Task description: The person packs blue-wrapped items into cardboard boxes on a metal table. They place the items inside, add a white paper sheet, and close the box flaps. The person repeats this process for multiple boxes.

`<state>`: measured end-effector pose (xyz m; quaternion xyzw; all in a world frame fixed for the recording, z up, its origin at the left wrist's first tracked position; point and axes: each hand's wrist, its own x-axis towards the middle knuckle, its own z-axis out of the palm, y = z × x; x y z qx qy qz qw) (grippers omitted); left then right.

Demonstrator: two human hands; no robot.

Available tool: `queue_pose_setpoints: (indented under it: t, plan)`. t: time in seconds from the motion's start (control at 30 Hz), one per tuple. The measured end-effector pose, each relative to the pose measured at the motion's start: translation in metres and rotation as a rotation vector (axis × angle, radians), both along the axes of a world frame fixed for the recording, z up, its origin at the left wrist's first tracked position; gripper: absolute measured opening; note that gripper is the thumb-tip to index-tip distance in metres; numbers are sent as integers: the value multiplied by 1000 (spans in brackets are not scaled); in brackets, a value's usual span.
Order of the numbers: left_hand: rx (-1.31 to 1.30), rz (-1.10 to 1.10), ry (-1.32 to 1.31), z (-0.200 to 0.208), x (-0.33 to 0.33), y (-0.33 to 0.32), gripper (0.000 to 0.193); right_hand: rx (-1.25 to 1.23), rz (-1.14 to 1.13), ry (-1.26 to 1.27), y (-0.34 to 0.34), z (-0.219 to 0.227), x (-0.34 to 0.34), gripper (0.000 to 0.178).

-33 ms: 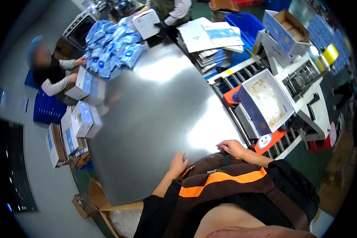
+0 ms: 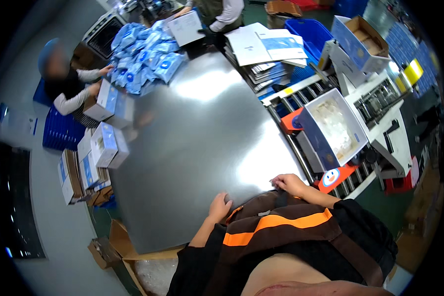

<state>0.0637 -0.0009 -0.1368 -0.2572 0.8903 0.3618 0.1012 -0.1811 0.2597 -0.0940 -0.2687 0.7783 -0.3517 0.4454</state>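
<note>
A bare metal tabletop [image 2: 182, 148] spreads out in front of me. At its near edge, left of my body, my left hand [image 2: 219, 206] rests with nothing in it, its fingers loosely bent and a little apart. Farther right, my right hand [image 2: 289, 185] lies on the same edge close to the roller conveyor, its fingers partly stretched toward the left and holding nothing visible. Between the two hands is the front of my brown apron [image 2: 261, 200]. Nearest to my right hand, an open white-and-blue carton [image 2: 308, 123] with clear plastic-wrapped contents stands on the conveyor.
Blue packets [image 2: 143, 56] are heaped at the far left, where a co-worker [image 2: 66, 89] handles a carton [image 2: 106, 101]. Another person [image 2: 227, 15] holds a white box [image 2: 185, 28]. Flattened cartons [image 2: 266, 47] are stacked beside the conveyor [image 2: 293, 101]. An open cardboard box [image 2: 118, 237] stands below the near-left corner.
The view has shifted slightly. My left hand's fingers have drawn in a little at the table edge, while my right hand stays in place. The left co-worker's arms have moved slightly.
</note>
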Motion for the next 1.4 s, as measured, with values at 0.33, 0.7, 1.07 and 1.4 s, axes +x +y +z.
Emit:
queue_pose_setpoints:
  t: [0.33,0.7,1.07,1.4]
  plan:
    - [386,401,30,-50,87,26,51,-112,366,411,-51,42,27,21]
    - [358,527,76,-19,117,21,48,-102,507,512,-66,47,45,20]
    - [392,468,102,-34,105,34,41,-60,419,396,-51,48,36,21]
    - [324,469,6,-19,94,30,41,143,554,500,-62,42,24,43]
